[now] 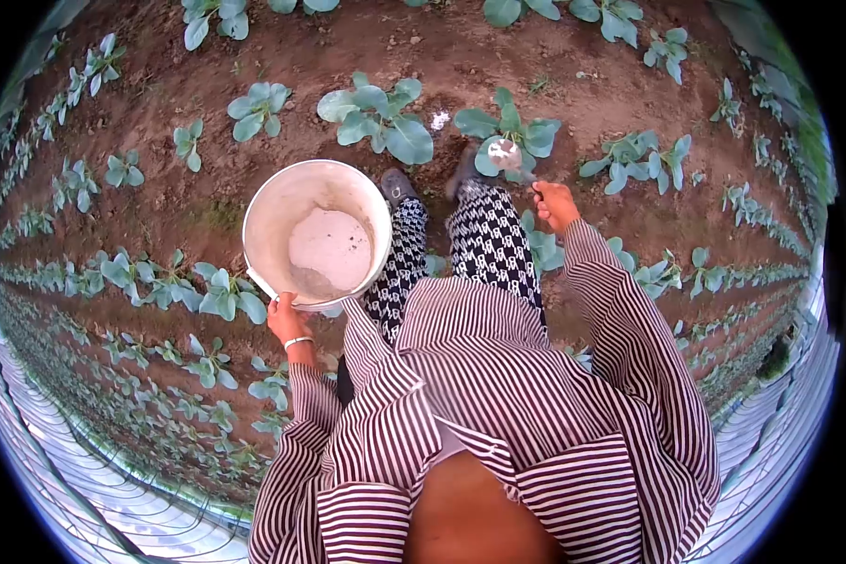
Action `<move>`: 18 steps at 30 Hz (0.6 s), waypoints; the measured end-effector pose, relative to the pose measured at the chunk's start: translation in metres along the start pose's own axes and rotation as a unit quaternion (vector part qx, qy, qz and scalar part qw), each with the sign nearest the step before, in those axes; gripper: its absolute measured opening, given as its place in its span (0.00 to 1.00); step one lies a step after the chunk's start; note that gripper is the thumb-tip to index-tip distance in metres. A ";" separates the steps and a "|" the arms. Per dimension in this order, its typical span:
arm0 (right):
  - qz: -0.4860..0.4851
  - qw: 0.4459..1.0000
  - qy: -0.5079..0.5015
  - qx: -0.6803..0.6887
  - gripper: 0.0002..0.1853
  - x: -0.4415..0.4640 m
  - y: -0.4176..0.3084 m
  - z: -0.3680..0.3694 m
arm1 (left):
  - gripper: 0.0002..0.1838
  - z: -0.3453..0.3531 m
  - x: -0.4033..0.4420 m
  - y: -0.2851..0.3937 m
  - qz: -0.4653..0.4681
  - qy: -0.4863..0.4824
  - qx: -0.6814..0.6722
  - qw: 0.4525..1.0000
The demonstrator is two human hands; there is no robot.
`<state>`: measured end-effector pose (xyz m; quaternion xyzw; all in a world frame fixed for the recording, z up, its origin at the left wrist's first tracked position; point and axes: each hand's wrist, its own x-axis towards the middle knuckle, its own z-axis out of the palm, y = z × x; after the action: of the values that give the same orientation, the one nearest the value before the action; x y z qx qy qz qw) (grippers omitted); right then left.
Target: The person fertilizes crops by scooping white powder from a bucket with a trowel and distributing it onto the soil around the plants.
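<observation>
My left hand [285, 318] is closed on the near rim of a white bucket [251, 221], which holds pale granular material [329, 249] at its bottom. On the other side, my right hand [556, 206] grips the handle of a spoon [506, 154] whose bowl carries some white material. The spoon's bowl is over the leaves of a green plant [540, 137] in front of my right foot. A small white heap [440, 120] lies on the soil between that plant and a larger leafy plant [377, 117] to its left.
Rows of leafy plants [227, 293] run across the brown soil [348, 47] on both sides. My shoes [398, 185] stand on the soil just behind the nearest front row. Curved greenhouse walls [132, 517] show at the lower edges.
</observation>
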<state>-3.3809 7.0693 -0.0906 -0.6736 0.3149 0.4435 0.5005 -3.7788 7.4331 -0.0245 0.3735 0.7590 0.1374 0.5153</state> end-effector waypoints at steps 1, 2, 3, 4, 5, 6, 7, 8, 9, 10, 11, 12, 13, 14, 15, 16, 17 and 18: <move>-0.021 1.000 -0.005 0.009 0.07 -0.007 -0.003 -0.001 | 0.16 0.000 0.001 0.002 -0.002 0.003 -0.021 1.000; -0.027 0.999 -0.015 0.012 0.07 -0.013 -0.006 -0.001 | 0.16 0.000 0.001 0.003 -0.005 0.007 -0.042 0.999; -0.032 0.999 -0.026 0.016 0.07 -0.018 -0.011 -0.001 | 0.19 -0.002 0.004 0.004 -0.016 0.005 -0.070 0.997; -0.038 0.998 -0.038 0.020 0.07 -0.022 -0.015 0.001 | 0.19 -0.003 0.007 0.004 -0.013 0.003 -0.074 0.997; -0.037 0.998 -0.041 0.030 0.07 -0.024 -0.018 0.003 | 0.19 -0.005 0.011 0.003 -0.008 0.001 -0.077 0.997; -0.036 0.998 -0.043 0.042 0.08 -0.025 -0.018 0.005 | 0.19 -0.004 0.013 0.007 -0.002 -0.002 -0.079 0.997; -0.033 0.997 -0.044 0.055 0.08 -0.027 -0.017 0.007 | 0.20 -0.004 0.014 0.012 0.008 -0.003 -0.065 0.998; -0.039 0.996 -0.044 0.068 0.08 -0.030 -0.015 0.011 | 0.20 -0.004 0.015 0.018 0.017 -0.004 -0.050 0.999; -0.044 0.995 -0.041 0.080 0.08 -0.033 -0.012 0.014 | 0.20 -0.001 0.015 0.024 0.025 -0.007 -0.035 0.999; -0.049 0.994 -0.037 0.090 0.08 -0.036 -0.010 0.016 | 0.21 0.002 0.017 0.030 0.042 -0.014 -0.015 0.999; -0.043 0.995 -0.030 0.081 0.08 -0.038 -0.008 0.017 | 0.22 0.006 0.023 0.038 0.057 -0.021 0.003 0.998; -0.036 0.996 -0.025 0.072 0.08 -0.042 -0.004 0.016 | 0.23 0.011 0.025 0.044 0.073 -0.027 0.022 0.997; -0.027 0.997 -0.020 0.063 0.08 -0.047 0.000 0.014 | 0.23 0.020 0.024 0.051 0.077 -0.013 0.017 0.997; -0.028 0.997 -0.017 0.064 0.08 -0.052 0.004 0.009 | 0.22 0.030 0.027 0.055 0.090 -0.021 0.030 0.995; -0.028 0.997 -0.013 0.065 0.08 -0.059 0.010 0.003 | 0.21 0.040 0.032 0.060 0.104 -0.031 0.045 0.993; -0.030 0.997 -0.009 0.067 0.08 -0.066 0.016 -0.003 | 0.21 0.049 0.036 0.063 0.118 -0.042 0.059 0.990; -0.022 0.997 0.016 0.070 0.07 -0.072 0.022 -0.009 | 0.17 0.058 0.041 0.069 0.128 -0.051 0.077 0.987; -0.024 0.997 0.016 0.078 0.07 -0.075 0.028 -0.018 | 0.17 0.068 0.042 0.075 0.138 -0.064 0.091 0.984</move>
<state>-3.4307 7.0422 -0.0308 -0.6472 0.3403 0.3942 0.5567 -3.6952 7.5017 -0.0379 0.5283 0.6749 0.1129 0.5027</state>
